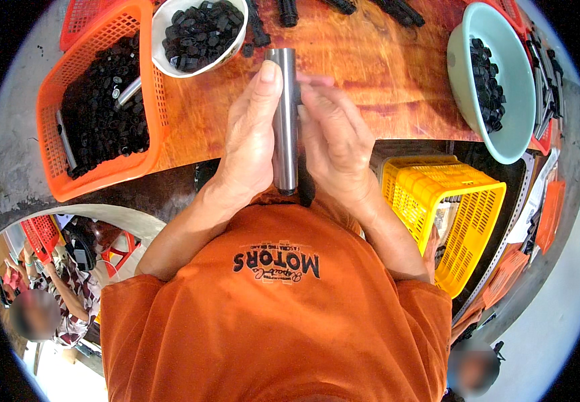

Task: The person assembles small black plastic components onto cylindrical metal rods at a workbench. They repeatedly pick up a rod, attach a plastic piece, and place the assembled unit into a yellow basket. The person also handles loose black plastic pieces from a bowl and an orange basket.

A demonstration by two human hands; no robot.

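A smooth silver metal tube (285, 120) stands lengthwise in front of my chest, its lower end dark. My left hand (253, 127) grips it from the left, with the thumb laid along the upper part and the other fingers mostly hidden. On the other side, my right hand (337, 137) is close against the tube with bent fingers, partly smeared by motion. Whether those fingers grip the tube is not clear. Beyond my left hand, a white bowl (160, 57) holds many small black plastic parts (203, 33).
An orange basket (52, 151) at left holds black parts and metal tubes. A pale green basin (461, 77) with black pieces stands at right on the wooden table (384, 87). Below it sits a yellow crate (447, 171). Black cylindrical parts (397, 10) lie at the far edge. Other people are nearby.
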